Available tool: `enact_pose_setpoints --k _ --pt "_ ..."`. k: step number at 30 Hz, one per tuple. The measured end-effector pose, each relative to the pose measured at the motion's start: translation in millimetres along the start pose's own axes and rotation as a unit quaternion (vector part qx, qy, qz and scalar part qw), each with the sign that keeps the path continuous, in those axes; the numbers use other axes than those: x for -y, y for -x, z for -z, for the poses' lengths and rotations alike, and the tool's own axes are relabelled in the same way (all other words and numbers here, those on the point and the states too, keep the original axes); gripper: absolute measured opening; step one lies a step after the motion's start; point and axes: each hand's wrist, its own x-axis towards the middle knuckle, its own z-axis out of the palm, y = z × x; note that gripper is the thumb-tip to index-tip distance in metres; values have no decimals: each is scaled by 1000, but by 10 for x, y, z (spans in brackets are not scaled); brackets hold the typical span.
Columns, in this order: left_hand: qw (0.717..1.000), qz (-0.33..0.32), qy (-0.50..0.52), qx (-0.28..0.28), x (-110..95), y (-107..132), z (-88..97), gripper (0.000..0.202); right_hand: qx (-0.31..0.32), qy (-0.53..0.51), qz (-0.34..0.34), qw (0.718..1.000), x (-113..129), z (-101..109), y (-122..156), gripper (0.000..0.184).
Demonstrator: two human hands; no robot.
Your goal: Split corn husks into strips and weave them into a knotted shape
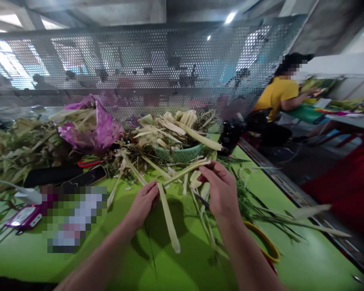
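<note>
- A person's left hand [144, 200] pinches the top of a pale palm-leaf strip [169, 218] between curled fingers; the strip hangs down over the green table [79, 262].
- The right hand [221, 190], fingers pressed together, grips a second strip [186, 171] that slants toward the left hand's fingertips, just above the table.
- Behind the hands, a green basket [182, 154] is heaped with leaf trimmings.
- A purple plastic bag [98, 127] lies at left among the cuttings, with a dark phone [87, 176] near it.
- Yellow-handled scissors [268, 247] rest beside the right forearm.
- A co-worker in a yellow shirt [276, 95] sits well apart, beyond a perforated metal screen [139, 68].
</note>
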Motion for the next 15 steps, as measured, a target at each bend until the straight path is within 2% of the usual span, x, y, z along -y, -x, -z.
enact_pose_setpoints --k 7,11,15 --pt "999 -5 48 6 10 20 9 31 2 72 18 997 -50 68 -42 18" --pt "995 -7 97 -1 7 19 20 31 4 112 -2 994 -90 86 -65 17" --pt "982 8 182 -56 30 -35 57 29 76 114 -22 990 -26 33 -4 17"
